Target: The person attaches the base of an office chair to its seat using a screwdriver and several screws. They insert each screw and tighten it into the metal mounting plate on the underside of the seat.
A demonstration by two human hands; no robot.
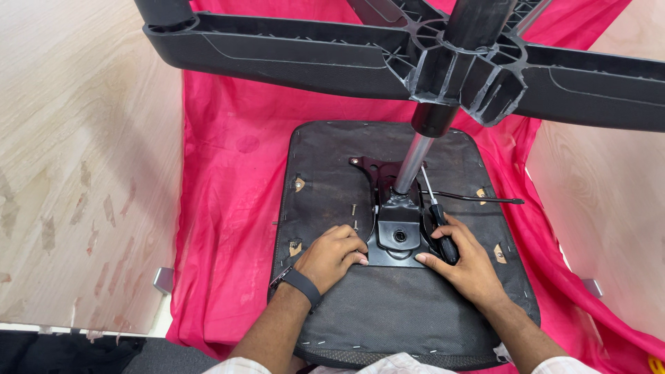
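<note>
A seat is laid on a cloth at frame centre; a bracket is set upon it, with the chair base above.

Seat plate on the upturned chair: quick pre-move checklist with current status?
1. Seat underside lying flat on the pink cloth: ok.
2. Left hand steadying the black mounting plate: ok, fingers rest at its left edge.
3. Right hand holding the screwdriver by its black handle: ok.
4. Screwdriver tip seated in a screw: not ok, shaft points up beside the gas cylinder.
5. Loose screws within reach left of the plate: ok.
6. Plate bolts tight: cannot tell.
</note>
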